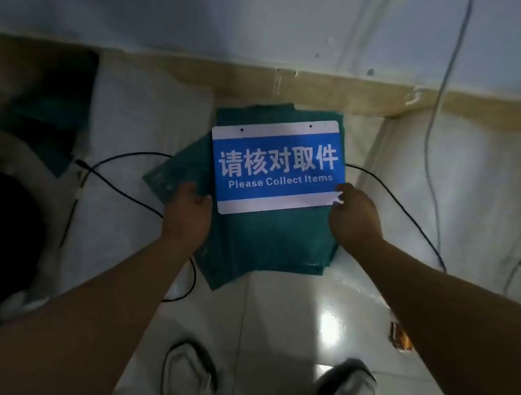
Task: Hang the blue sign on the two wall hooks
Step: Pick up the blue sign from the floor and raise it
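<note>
I have the blue sign [276, 166] pinched at its lower corners, left hand [190, 209] and right hand [355, 218] clasped on it above the green stack's [267, 243] wall-side edge, long axis crosswise, holes away, hooks unseen.

Both your bare arms reach forward and down, roughly parallel, wrists bent a little inward. Your left hand [188, 209] is curled, fingers folded under and out of sight, thumb side up; what it grips cannot be told. Your right hand [355, 215] pinches the sign [275, 166] at its lower right corner, thumb on top, knuckles toward you.
</note>
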Available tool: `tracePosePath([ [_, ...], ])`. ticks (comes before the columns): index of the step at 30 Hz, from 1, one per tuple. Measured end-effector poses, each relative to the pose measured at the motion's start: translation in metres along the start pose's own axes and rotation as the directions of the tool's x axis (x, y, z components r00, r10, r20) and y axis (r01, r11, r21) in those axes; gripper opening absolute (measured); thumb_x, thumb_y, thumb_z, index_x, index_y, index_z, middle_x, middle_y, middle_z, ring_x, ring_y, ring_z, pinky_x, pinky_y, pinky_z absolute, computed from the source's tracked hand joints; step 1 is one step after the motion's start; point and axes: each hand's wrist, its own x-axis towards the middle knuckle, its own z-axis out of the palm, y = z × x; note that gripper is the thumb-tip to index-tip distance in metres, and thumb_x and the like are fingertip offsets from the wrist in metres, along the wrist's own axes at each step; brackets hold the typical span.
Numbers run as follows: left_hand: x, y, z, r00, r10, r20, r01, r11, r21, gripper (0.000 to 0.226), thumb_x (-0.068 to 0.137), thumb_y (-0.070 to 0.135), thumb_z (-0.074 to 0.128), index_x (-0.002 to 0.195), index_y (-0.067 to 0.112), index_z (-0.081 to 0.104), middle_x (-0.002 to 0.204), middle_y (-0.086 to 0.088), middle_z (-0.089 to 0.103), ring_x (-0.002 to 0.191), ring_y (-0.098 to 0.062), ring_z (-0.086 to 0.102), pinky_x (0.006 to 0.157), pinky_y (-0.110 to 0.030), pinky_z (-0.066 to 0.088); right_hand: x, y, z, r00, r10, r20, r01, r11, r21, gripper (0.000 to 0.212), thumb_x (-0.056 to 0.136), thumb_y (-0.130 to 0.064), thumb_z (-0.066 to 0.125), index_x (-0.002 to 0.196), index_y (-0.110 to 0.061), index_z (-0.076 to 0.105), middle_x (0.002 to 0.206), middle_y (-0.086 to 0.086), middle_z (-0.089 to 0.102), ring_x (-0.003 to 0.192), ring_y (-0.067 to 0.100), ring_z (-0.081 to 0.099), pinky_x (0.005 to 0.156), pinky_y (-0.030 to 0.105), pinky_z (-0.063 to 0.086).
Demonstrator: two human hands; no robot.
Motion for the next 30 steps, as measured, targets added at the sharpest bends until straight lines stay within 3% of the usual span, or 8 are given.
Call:
tracePosePath([
  [4,0.052,-0.005,0.033,0.999,-0.044,-0.016,0.041,0.989,-0.139,0.061,0.099,0.028,0.058,0.154,0.010,0.037,0.142,-0.010,0.058,0.128,-0.029,0.057,0.096,-0.033,0.046,0.044,0.010,0.027,0.996,0.087,-0.002,-0.087,0.996,-0.002,0.055,0.101,-0.026,0.049,0.152,-0.010,0.037,0.144,0.023,0.050,0.133,0.043,0.045,0.107,0.052,0.042],
  [9,0.076,-0.006,0.054,0.996,-0.070,-0.062,0.048,0.954,-0.297,0.042,0.096,0.019,0.065,0.137,0.016,0.058,0.125,-0.008,0.069,0.107,-0.024,0.067,0.093,-0.042,0.057,0.064,0.007,0.042,0.973,0.226,-0.048,-0.206,0.940,0.271,0.054,0.094,-0.034,0.052,0.146,-0.018,0.045,0.138,0.015,0.057,0.126,0.039,0.054,0.104,0.053,0.048],
  [11,0.075,-0.008,0.056,0.994,-0.069,-0.087,0.034,0.934,-0.355,0.045,0.094,0.013,0.068,0.138,0.018,0.059,0.118,-0.004,0.068,0.102,-0.020,0.066,0.092,-0.040,0.057,0.063,0.002,0.039,0.957,0.288,-0.038,-0.252,0.887,0.388,0.060,0.089,-0.039,0.054,0.146,-0.022,0.045,0.139,0.012,0.058,0.126,0.037,0.055,0.103,0.052,0.050],
  [15,0.061,-0.007,0.041,0.993,-0.078,-0.089,0.030,0.895,-0.445,0.049,0.093,0.005,0.068,0.139,0.019,0.060,0.116,-0.004,0.066,0.101,-0.018,0.063,0.090,-0.034,0.056,0.052,0.002,0.028,0.936,0.351,0.040,-0.323,0.804,0.498,0.080,0.078,-0.050,0.057,0.152,-0.026,0.040,0.145,0.010,0.053,0.128,0.036,0.057,0.103,0.055,0.052],
  [17,0.049,-0.003,0.025,0.994,-0.071,-0.086,0.024,0.892,-0.451,0.049,0.093,0.002,0.067,0.138,0.020,0.061,0.120,-0.006,0.066,0.106,-0.020,0.063,0.094,-0.037,0.056,0.036,0.002,0.016,0.934,0.349,0.071,-0.333,0.782,0.527,0.077,0.077,-0.051,0.060,0.149,-0.026,0.048,0.142,0.009,0.057,0.121,0.034,0.062,0.101,0.052,0.054],
  [21,-0.003,0.029,-0.024,0.993,-0.012,-0.115,-0.038,0.905,-0.423,0.047,0.094,-0.001,0.064,0.137,0.017,0.060,0.118,-0.001,0.065,0.107,-0.018,0.061,0.091,-0.033,0.055,-0.017,-0.020,-0.031,0.942,0.326,0.076,-0.307,0.749,0.587,0.047,0.091,-0.040,0.065,0.136,-0.025,0.062,0.124,0.004,0.067,0.104,0.027,0.068,0.089,0.043,0.059],
  [28,-0.123,0.156,-0.146,0.970,0.090,-0.224,-0.163,0.930,-0.331,0.037,0.096,-0.001,0.055,0.126,0.020,0.057,0.100,0.011,0.059,0.080,-0.004,0.058,0.062,-0.022,0.046,-0.125,-0.114,-0.195,0.965,0.254,-0.059,-0.171,0.786,0.594,0.036,0.092,-0.038,0.063,0.125,-0.024,0.063,0.112,0.009,0.069,0.097,0.029,0.070,0.080,0.039,0.056],
  [30,-0.166,0.205,-0.190,0.958,0.131,-0.254,-0.214,0.918,-0.335,0.036,0.096,0.002,0.056,0.125,0.023,0.057,0.104,0.006,0.061,0.084,-0.009,0.061,0.068,-0.025,0.049,-0.159,-0.150,-0.257,0.966,0.231,-0.113,-0.120,0.795,0.595,0.035,0.091,-0.040,0.062,0.123,-0.025,0.064,0.108,0.010,0.069,0.093,0.029,0.070,0.075,0.037,0.054],
])
